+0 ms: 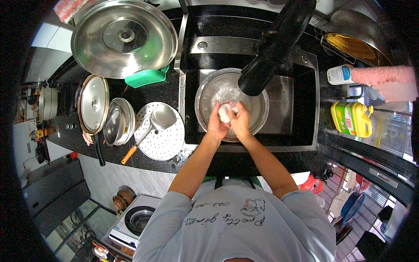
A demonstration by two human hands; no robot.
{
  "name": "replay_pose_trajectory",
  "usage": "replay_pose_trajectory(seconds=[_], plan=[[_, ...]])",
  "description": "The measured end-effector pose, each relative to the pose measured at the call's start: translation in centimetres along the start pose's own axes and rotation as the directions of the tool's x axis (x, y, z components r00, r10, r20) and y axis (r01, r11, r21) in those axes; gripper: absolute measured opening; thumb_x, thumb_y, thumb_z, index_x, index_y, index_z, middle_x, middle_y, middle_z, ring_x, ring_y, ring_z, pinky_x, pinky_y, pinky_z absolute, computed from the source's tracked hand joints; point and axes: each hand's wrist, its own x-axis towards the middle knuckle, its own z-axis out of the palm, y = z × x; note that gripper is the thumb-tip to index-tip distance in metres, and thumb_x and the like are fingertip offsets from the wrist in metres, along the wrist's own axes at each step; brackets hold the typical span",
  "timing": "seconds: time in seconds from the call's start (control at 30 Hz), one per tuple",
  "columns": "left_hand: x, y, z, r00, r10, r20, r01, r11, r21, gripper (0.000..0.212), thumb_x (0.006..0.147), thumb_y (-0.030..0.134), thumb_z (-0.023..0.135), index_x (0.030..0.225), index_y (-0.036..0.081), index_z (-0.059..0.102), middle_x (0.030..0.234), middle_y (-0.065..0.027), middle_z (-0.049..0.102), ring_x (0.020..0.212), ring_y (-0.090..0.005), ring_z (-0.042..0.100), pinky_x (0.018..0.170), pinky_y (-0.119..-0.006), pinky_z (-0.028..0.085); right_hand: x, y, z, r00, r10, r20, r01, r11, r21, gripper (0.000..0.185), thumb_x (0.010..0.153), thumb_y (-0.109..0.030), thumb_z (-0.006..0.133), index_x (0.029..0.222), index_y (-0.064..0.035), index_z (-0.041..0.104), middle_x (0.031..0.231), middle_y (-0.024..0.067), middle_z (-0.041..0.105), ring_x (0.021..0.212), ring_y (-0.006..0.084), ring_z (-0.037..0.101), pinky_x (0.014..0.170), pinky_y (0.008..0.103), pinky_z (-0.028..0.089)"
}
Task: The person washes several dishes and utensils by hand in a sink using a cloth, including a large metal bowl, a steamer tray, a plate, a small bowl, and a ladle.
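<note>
Both of my hands meet over a round steel basin [209,88] in the dark sink. Against the palm of my left hand [216,126] rests a small, rounded white object [224,113]; its exact kind cannot be told. My right hand [240,121] touches it from the right, with the fingers partly blurred and curled over it. The black faucet [253,80] reaches in from above, and a stream of water falls from it onto the object and fingers. Rippled, bubbly water lies in the basin.
Left on the counter are a perforated white steamer plate [163,140], a ladle [136,145], stacked plates [130,122], a lidded pan [94,104] and a big steel lid [95,42]. At right stand a yellow detergent jug [359,119] and a white bottle [337,74].
</note>
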Motion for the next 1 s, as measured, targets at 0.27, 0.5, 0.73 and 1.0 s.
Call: replay_pose_trajectory(seconds=[0.27, 0.5, 0.73, 1.0], plan=[[0.0, 2.0, -1.8, 0.995, 0.099, -0.023, -0.098, 0.995, 0.029, 0.024, 0.084, 0.02, 0.058, 0.105, 0.009, 0.054, 0.093, -0.0084, 0.058, 0.085, -0.0219, 0.056, 0.065, -0.032, 0.049, -0.9, 0.9, -5.0, 0.937, -0.346, 0.033, 0.337, 0.88, -0.335, 0.031, 0.07, -0.009, 0.064, 0.101, -0.0103, 0.061, 0.118, 0.0137, 0.05, 0.107, 0.0311, 0.046, 0.094, 0.0409, 0.032], [0.0, 3.1, -0.6, 0.993, 0.062, -0.102, -0.064, 0.998, -0.012, 0.019, 0.084, 0.021, 0.058, 0.095, 0.01, 0.047, 0.066, -0.0033, 0.046, 0.051, -0.0098, 0.037, 0.04, -0.021, 0.026, -2.1, 9.1, -9.2, 0.911, 0.338, -0.236, -0.38, 0.912, -0.158, 0.053, 0.073, -0.03, 0.068, 0.11, 0.0027, 0.05, 0.1, 0.0149, 0.056, 0.091, 0.0262, 0.055, 0.074, 0.0387, 0.046], [-1.1, 2.7, 0.7, 0.962, 0.136, -0.238, -0.078, 0.968, 0.24, 0.017, 0.082, 0.031, 0.05, 0.089, 0.016, 0.047, 0.051, 0.0029, 0.035, 0.041, -0.0095, 0.028, 0.037, -0.023, 0.019, -1.4, 6.7, -8.8, 0.451, 0.843, 0.292, -0.892, 0.433, 0.13, 0.042, 0.068, -0.022, 0.067, 0.103, -0.0021, 0.055, 0.074, 0.0053, 0.056, 0.061, 0.0158, 0.053, 0.049, 0.0263, 0.044], [-4.2, 5.1, 0.5, 0.996, 0.084, 0.012, -0.083, 0.994, -0.069, 0.043, 0.093, 0.045, 0.028, 0.08, 0.012, 0.052, 0.078, -0.0059, 0.058, 0.09, -0.0222, 0.057, 0.084, -0.041, 0.046, -1.9, 4.8, -10.0, 0.75, 0.656, -0.088, -0.662, 0.741, -0.114, 0.04, 0.067, -0.019, 0.064, 0.101, 0.0002, 0.055, 0.069, 0.0093, 0.058, 0.064, 0.0197, 0.056, 0.057, 0.0348, 0.045]])
